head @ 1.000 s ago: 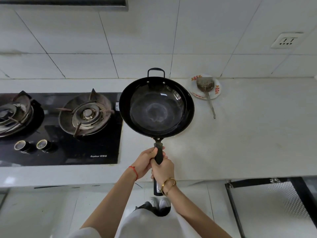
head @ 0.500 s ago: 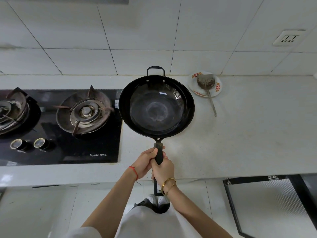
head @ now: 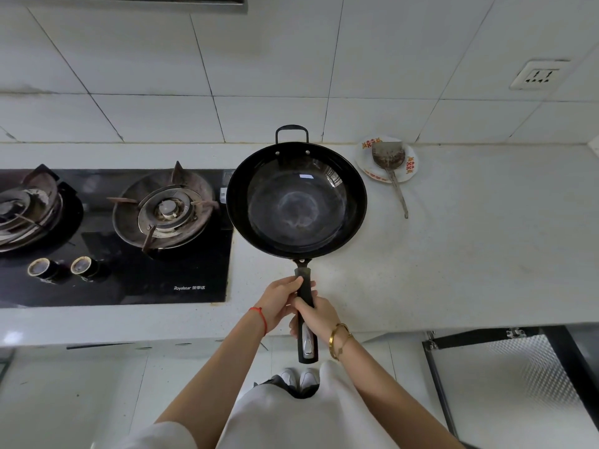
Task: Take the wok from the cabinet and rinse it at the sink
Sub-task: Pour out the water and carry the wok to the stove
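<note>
wok (head: pixel 296 200) is already out of the cabinet, so the first half of the task looks done; it is held level above the pale counter (head: pixel 470 254), just right of the stove (head: pixel 113 234) and in front of the tiled wall. rinsing is still to come, and no sink or tap shows anywhere in this view, so i judge the carry to the sink is the step in hand. left hand (head: pixel 280 301) wraps the black long handle (head: pixel 306 314) nearer the wok, fingers curled round it with the thumb lying along the top. right hand (head: pixel 319 319) grips the same handle just behind the left, closer to the body, fingers closed round it. the wok holds no food or water; its dark bowl shows only a faint pale ring at the bottom and some reflections, and its small loop handle points toward the wall. right of the wok, near the wall, a white plate (head: pixel 411 166) with red markings carries the blade of a metal spatula (head: pixel 389 157), whose thin handle runs off the plate onto the counter. below the counter, right of the wok, a cabinet door (head: pixel 505 377) stands open.
</note>
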`<control>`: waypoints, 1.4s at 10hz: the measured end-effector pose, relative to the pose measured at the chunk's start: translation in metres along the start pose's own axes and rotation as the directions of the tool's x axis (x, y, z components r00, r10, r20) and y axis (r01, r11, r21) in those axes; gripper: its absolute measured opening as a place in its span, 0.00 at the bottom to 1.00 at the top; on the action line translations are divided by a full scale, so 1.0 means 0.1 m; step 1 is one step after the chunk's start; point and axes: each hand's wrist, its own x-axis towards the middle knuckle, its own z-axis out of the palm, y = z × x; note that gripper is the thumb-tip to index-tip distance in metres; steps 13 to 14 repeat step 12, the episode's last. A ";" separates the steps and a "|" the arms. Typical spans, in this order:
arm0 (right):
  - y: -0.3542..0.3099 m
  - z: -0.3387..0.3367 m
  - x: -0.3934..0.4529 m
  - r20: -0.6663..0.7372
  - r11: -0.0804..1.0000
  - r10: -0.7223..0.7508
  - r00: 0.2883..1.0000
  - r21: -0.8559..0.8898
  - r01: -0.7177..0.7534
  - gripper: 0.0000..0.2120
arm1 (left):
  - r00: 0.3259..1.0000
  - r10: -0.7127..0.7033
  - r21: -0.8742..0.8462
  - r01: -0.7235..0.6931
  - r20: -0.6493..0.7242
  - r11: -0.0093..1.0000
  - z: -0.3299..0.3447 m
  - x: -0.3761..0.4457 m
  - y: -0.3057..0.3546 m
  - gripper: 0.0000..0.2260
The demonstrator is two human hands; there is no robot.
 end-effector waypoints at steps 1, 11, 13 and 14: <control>0.05 -0.04 0.01 -0.001 0.997 -0.001 1.000 0.077 0.001 0.16 | 0.993 0.050 0.076 -0.042 -0.106 0.996 -0.03 -0.05 -0.03 0.15; 0.04 -0.19 -0.06 -0.099 0.914 -0.204 0.974 -0.376 0.153 0.21 | 0.910 0.284 0.223 -0.222 -0.303 0.949 0.05 -0.21 -0.21 0.17; 0.06 -0.22 -0.07 -0.105 0.930 -0.198 0.975 -0.335 0.153 0.23 | 0.911 0.280 0.269 -0.201 -0.304 0.942 0.04 -0.23 -0.22 0.17; 0.06 -0.22 -0.07 -0.105 0.930 -0.198 0.975 -0.335 0.153 0.23 | 0.911 0.280 0.269 -0.201 -0.304 0.942 0.04 -0.23 -0.22 0.17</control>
